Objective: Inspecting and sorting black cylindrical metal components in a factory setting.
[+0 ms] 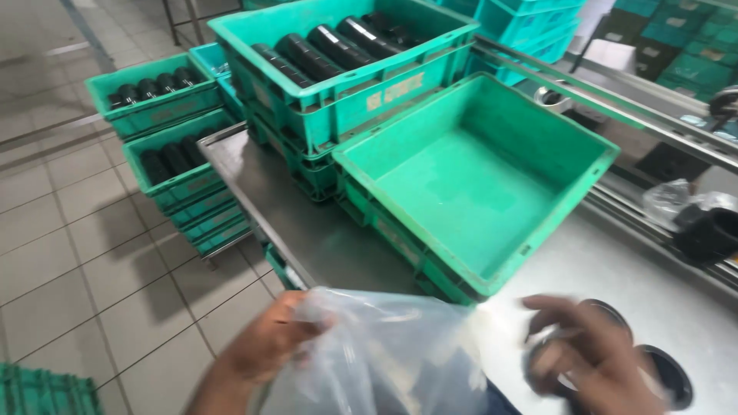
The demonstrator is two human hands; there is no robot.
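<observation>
My left hand (265, 346) grips a clear plastic bag (377, 357) at the bottom of the view, bunching its edge. My right hand (596, 357) is curled over a black round part (550, 361) on the steel table (307, 230); it is blurred. Two more black round parts lie by that hand, one at its far side (607, 309) and one to its right (669, 376). Just beyond the bag sits an empty green crate (477, 165).
Behind the empty crate stands a stack of green crates (338, 84) loaded with black cylinders. More such crates (165, 131) sit stacked on the tiled floor at left. A metal rail (615, 100) runs along the right, with a bagged black part (703, 227) beside it.
</observation>
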